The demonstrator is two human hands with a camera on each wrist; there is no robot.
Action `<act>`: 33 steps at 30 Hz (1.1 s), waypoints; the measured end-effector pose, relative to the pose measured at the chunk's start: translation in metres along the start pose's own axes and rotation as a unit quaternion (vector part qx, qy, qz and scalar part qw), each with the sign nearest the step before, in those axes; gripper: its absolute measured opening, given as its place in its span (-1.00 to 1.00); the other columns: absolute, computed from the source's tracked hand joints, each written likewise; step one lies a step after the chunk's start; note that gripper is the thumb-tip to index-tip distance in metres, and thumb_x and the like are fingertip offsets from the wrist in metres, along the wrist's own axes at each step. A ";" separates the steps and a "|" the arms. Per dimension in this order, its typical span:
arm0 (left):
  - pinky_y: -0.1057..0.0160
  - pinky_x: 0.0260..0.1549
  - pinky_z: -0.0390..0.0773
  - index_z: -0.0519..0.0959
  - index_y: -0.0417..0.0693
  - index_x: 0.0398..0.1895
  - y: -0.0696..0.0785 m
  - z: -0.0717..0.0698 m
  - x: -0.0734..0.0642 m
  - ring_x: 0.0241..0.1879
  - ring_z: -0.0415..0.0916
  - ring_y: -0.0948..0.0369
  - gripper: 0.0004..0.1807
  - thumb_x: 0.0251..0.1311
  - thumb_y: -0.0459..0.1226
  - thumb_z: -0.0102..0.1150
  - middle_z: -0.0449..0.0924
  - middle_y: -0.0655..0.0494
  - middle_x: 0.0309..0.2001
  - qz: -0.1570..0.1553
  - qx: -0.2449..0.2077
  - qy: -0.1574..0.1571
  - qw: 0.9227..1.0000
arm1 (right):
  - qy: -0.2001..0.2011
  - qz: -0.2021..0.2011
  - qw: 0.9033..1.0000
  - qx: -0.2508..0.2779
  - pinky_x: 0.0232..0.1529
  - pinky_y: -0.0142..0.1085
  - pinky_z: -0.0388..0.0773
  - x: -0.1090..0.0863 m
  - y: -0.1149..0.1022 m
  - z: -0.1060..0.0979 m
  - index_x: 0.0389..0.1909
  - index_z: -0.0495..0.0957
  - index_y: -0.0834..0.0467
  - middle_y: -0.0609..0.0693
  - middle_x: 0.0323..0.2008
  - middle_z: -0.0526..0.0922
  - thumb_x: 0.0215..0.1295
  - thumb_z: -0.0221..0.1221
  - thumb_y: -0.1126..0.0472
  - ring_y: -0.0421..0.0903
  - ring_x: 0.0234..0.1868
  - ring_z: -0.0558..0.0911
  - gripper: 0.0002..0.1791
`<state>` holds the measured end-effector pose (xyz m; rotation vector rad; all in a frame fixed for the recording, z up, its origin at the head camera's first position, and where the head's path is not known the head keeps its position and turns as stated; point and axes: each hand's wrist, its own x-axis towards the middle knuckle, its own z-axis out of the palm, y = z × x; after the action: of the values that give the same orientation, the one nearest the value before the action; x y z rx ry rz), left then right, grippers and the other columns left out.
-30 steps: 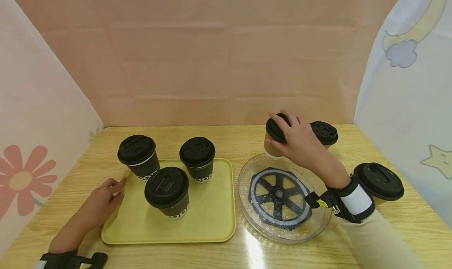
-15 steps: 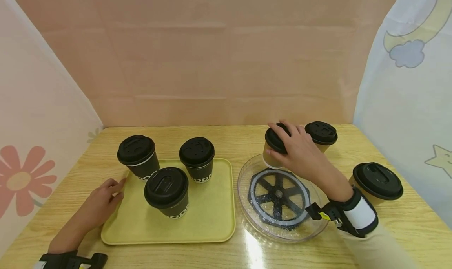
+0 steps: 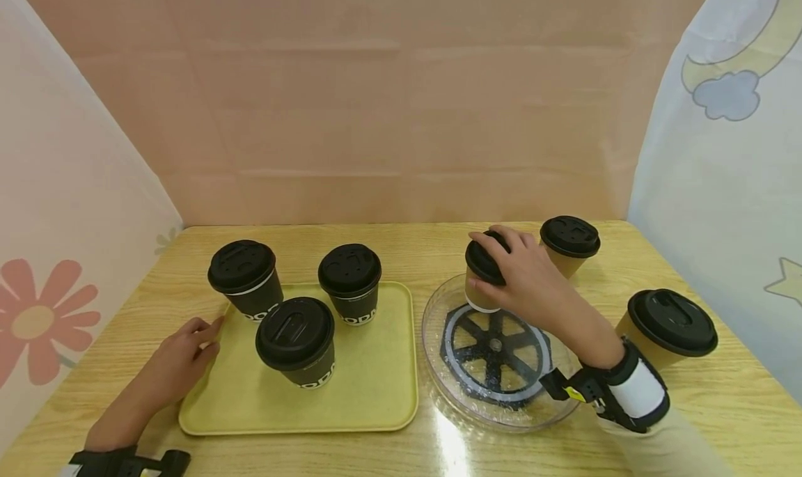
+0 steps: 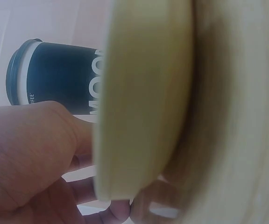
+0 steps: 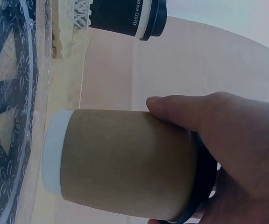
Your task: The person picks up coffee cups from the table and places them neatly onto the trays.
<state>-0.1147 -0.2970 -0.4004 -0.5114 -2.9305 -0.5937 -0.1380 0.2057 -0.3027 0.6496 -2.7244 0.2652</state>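
Observation:
My right hand (image 3: 532,275) grips a brown paper coffee cup (image 3: 478,292) by its black lid from above. The upright cup is over the far part of a clear round dish (image 3: 464,407), which has a dark wheel-like pattern in it. In the right wrist view, the thumb presses against the cup's brown side (image 5: 125,158); whether its white base touches the dish is unclear. At the left, my left hand (image 3: 178,362) pinches the edge of a yellow tray (image 3: 370,393). On the tray are three black lidded coffee cups (image 3: 244,282), (image 3: 299,341), (image 3: 351,285).
Two more brown cups with black lids stand on the wooden table at the right: one at the back (image 3: 567,244), the other nearer (image 3: 667,327). A tan backdrop (image 3: 401,115) rises behind the table, with printed white sheets at both sides.
My right hand has brought the brown cup lower and nearer, over the clear dish. The left hand and the tray look unmoved.

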 end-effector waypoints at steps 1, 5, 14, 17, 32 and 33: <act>0.37 -0.58 0.30 0.42 -0.59 0.16 0.000 0.000 0.000 -0.55 0.22 0.48 -0.56 0.24 -0.49 0.12 0.43 -0.03 -0.28 -0.002 0.000 -0.002 1.000 | -0.001 -0.001 1.000 0.000 0.03 0.29 0.40 0.000 0.000 0.001 0.38 0.31 0.08 0.34 0.27 0.35 0.20 0.32 -0.05 0.43 0.14 0.41 -0.25; 0.37 -0.57 0.32 0.42 -0.58 0.17 0.001 -0.001 0.002 -0.53 0.24 0.46 -0.55 0.24 -0.49 0.13 0.45 -0.03 -0.26 -0.006 0.002 -0.004 1.000 | -0.005 -0.004 1.000 -0.002 0.02 0.25 0.41 0.000 -0.001 0.002 0.36 0.33 0.08 0.34 0.26 0.37 0.20 0.32 -0.04 0.40 0.12 0.44 -0.27; 0.37 -0.56 0.32 0.42 -0.58 0.17 0.003 -0.002 0.003 -0.52 0.24 0.44 -0.55 0.24 -0.49 0.13 0.45 -0.03 -0.27 -0.010 0.005 -0.009 1.000 | -0.022 0.004 1.000 0.014 0.00 0.19 0.43 -0.001 -0.001 0.005 0.30 0.36 0.09 0.29 0.23 0.39 0.18 0.34 -0.02 0.34 0.09 0.46 -0.31; 0.37 -0.56 0.31 0.41 -0.58 0.17 0.003 -0.002 0.001 -0.52 0.22 0.44 -0.55 0.24 -0.48 0.13 0.45 -0.03 -0.27 -0.011 0.004 -0.009 1.000 | -0.022 0.005 1.000 0.019 -0.03 0.18 0.46 -0.001 -0.002 0.006 0.27 0.38 0.09 0.29 0.21 0.40 0.17 0.35 -0.02 0.34 0.07 0.46 -0.33; 0.36 -0.56 0.29 0.41 -0.56 0.19 0.002 -0.001 0.000 -0.53 0.22 0.46 -0.56 0.28 -0.46 0.10 0.44 -0.03 -0.26 -0.015 0.011 -0.014 1.000 | -0.030 -0.001 1.000 0.008 -0.07 0.16 0.48 0.001 -0.002 0.012 0.26 0.38 0.09 0.28 0.20 0.40 0.09 0.41 -0.01 0.33 0.04 0.49 -0.27; 0.37 -0.57 0.29 0.41 -0.57 0.19 0.002 -0.001 0.001 -0.53 0.21 0.46 -0.56 0.28 -0.46 0.10 0.44 -0.02 -0.26 -0.013 0.011 -0.013 1.000 | -0.031 -0.001 0.999 0.006 -0.07 0.16 0.48 0.001 -0.002 0.012 0.27 0.38 0.09 0.28 0.20 0.40 0.09 0.41 -0.02 0.33 0.04 0.49 -0.26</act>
<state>-0.1147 -0.2959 -0.3989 -0.4826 -2.9687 -0.5623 -0.1411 0.2006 -0.3132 0.6744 -2.7840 0.2652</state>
